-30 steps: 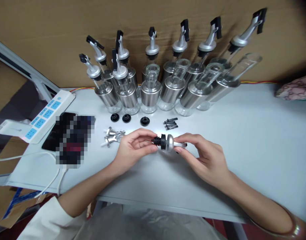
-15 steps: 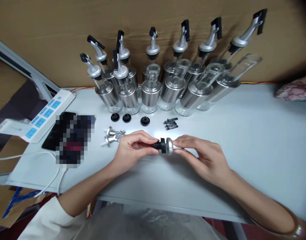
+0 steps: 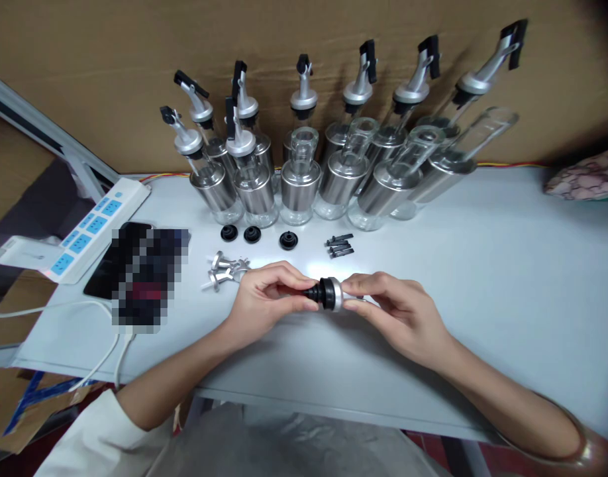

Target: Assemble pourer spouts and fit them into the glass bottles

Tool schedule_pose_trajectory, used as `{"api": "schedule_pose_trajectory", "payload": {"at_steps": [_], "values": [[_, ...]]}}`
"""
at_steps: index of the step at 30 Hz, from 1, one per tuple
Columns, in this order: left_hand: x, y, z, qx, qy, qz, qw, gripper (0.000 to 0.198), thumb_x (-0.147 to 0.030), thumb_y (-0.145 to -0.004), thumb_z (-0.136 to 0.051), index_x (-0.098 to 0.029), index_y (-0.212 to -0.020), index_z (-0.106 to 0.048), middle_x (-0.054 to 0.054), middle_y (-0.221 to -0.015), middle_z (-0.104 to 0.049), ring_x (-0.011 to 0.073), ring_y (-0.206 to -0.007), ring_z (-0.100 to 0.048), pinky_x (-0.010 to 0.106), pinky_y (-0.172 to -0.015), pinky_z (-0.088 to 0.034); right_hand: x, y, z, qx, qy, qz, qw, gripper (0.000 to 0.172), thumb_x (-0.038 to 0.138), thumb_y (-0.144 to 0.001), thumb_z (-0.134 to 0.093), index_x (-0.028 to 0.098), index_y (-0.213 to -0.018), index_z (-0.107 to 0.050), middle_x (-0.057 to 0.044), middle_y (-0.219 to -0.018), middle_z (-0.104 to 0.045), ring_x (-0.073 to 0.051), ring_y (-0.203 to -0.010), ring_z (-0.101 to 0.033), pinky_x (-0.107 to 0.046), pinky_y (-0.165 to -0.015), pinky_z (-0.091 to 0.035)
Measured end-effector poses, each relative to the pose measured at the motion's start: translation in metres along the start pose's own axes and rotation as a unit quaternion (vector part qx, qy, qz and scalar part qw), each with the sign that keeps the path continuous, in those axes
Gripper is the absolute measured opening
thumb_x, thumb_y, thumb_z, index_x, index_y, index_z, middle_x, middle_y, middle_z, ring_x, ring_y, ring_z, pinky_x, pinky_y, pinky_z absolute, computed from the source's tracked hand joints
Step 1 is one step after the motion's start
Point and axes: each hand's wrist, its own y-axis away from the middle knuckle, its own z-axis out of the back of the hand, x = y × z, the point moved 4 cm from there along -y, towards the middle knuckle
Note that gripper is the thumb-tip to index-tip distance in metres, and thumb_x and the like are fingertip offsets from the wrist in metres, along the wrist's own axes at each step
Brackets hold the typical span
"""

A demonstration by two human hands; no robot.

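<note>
My left hand [image 3: 267,301] pinches the narrow ribbed end of a black rubber stopper [image 3: 326,294] between thumb and fingertips. Against the stopper's wide end sits the silver collar of a metal pour spout [image 3: 338,294], whose stem my right hand [image 3: 401,318] grips. The two parts touch, lying in one line just above the table. Beyond my left fingers are several loose silver spouts [image 3: 223,270]. Black stoppers [image 3: 289,240] rest on the table behind my hands, along with several small black levers [image 3: 340,246].
Glass bottles with steel sleeves [image 3: 301,189] stand in rows along the back; several carry spouts, others have bare necks. On the left lie a power strip [image 3: 98,222], a dark phone [image 3: 102,275], a second, pixelated device and white cables [image 3: 108,351]. Patterned cloth [image 3: 587,175] sits far right.
The stopper and the spout's collar have come together, closing the slight gap between them. My right hand has shifted a little to the left.
</note>
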Motion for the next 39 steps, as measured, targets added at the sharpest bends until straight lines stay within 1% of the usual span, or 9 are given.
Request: {"api": "schedule_pose_trajectory", "payload": {"at_steps": [4,8,11,17,22,26,30,35,39], "values": [[0.000,0.001,-0.001,0.008,0.016,-0.004,1.000,0.018,-0.021,-0.060,-0.088,-0.020,-0.071,-0.074,0.003,-0.072,-0.072,0.0137,-0.070,-0.068,0.026,-0.067,-0.058,-0.003,-0.002,-0.003,-0.013,-0.066,-0.069,0.995,0.011,0.031,-0.086,-0.067,0.021,-0.083,-0.065,-0.004,-0.080,-0.077,-0.016,-0.066,-0.072,-0.024,-0.057,-0.057],[0.004,0.002,0.000,0.008,0.010,0.007,1.000,0.018,-0.022,-0.061,-0.088,-0.019,-0.071,-0.073,0.003,-0.073,-0.072,0.0145,-0.071,-0.068,0.027,-0.068,-0.058,-0.003,-0.001,-0.003,0.005,-0.022,-0.038,0.999,0.005,0.024,-0.088,-0.065,0.022,-0.091,-0.067,-0.004,-0.083,-0.076,-0.017,-0.071,-0.072,-0.027,-0.063,-0.058],[0.007,0.002,0.001,0.008,0.012,0.009,1.000,0.018,-0.022,-0.062,-0.087,-0.018,-0.071,-0.073,0.003,-0.073,-0.071,0.0143,-0.071,-0.067,0.027,-0.069,-0.057,-0.003,0.002,-0.003,0.009,0.002,-0.011,1.000,0.009,0.017,-0.088,-0.063,0.022,-0.095,-0.067,-0.003,-0.085,-0.076,-0.016,-0.073,-0.072,-0.026,-0.066,-0.057],[0.007,0.004,-0.004,0.012,0.021,0.019,1.000,0.020,-0.019,-0.065,-0.085,-0.017,-0.072,-0.067,0.001,-0.073,-0.067,0.0127,-0.071,-0.063,0.025,-0.069,-0.052,0.000,0.002,-0.003,-0.001,0.024,-0.026,0.999,0.011,0.019,-0.090,-0.061,0.023,-0.099,-0.066,-0.003,-0.087,-0.076,-0.015,-0.074,-0.071,-0.024,-0.063,-0.056],[0.009,0.007,-0.009,0.007,0.000,0.045,0.999,0.034,-0.038,-0.066,-0.084,-0.017,-0.070,-0.057,0.000,-0.071,-0.059,0.0117,-0.065,-0.056,0.024,-0.062,-0.046,0.009,-0.004,-0.002,0.010,0.122,-0.001,0.992,0.015,0.021,-0.094,-0.054,0.023,-0.100,-0.067,-0.006,-0.091,-0.070,-0.017,-0.081,-0.067,-0.029,-0.070,-0.055],[0.012,0.006,-0.005,-0.006,-0.049,0.062,0.997,0.040,-0.051,-0.071,-0.077,-0.018,-0.074,-0.054,-0.001,-0.070,-0.054,0.0115,-0.064,-0.051,0.024,-0.062,-0.041,0.013,-0.005,-0.004,-0.004,0.188,0.050,0.981,0.015,0.025,-0.092,-0.057,0.020,-0.092,-0.071,-0.005,-0.079,-0.059,-0.016,-0.070,-0.060,-0.027,-0.060,-0.051],[0.008,0.008,-0.008,0.059,-0.039,0.022,0.997,0.031,-0.048,-0.085,-0.063,-0.020,-0.084,-0.051,0.001,-0.082,-0.049,0.0130,-0.074,-0.049,0.024,-0.068,-0.043,0.013,-0.002,-0.008,0.013,0.159,0.035,0.986,0.015,0.022,-0.094,-0.054,0.018,-0.095,-0.068,0.001,-0.065,-0.054,-0.011,-0.052,-0.051,-0.022,-0.049,-0.043],[0.005,0.013,-0.014,0.137,-0.040,0.005,0.990,0.021,-0.035,-0.090,-0.060,-0.026,-0.106,-0.049,0.004,-0.104,-0.049,0.0156,-0.088,-0.054,0.027,-0.074,-0.048,0.011,-0.002,-0.011,0.056,0.128,0.022,0.990,0.017,0.018,-0.095,-0.049,0.017,-0.086,-0.064,-0.002,-0.068,-0.058,-0.012,-0.058,-0.055,-0.023,-0.054,-0.045],[0.000,0.014,-0.017,0.123,-0.144,-0.116,0.975,0.032,-0.017,-0.084,-0.065,-0.026,-0.109,-0.048,0.006,-0.109,-0.053,0.0174,-0.101,-0.056,0.028,-0.080,-0.049,0.009,-0.002,-0.013,0.091,0.118,0.021,0.989,0.018,0.017,-0.096,-0.046,0.018,-0.086,-0.061,-0.005,-0.076,-0.061,-0.015,-0.068,-0.059,-0.025,-0.061,-0.049]]}}
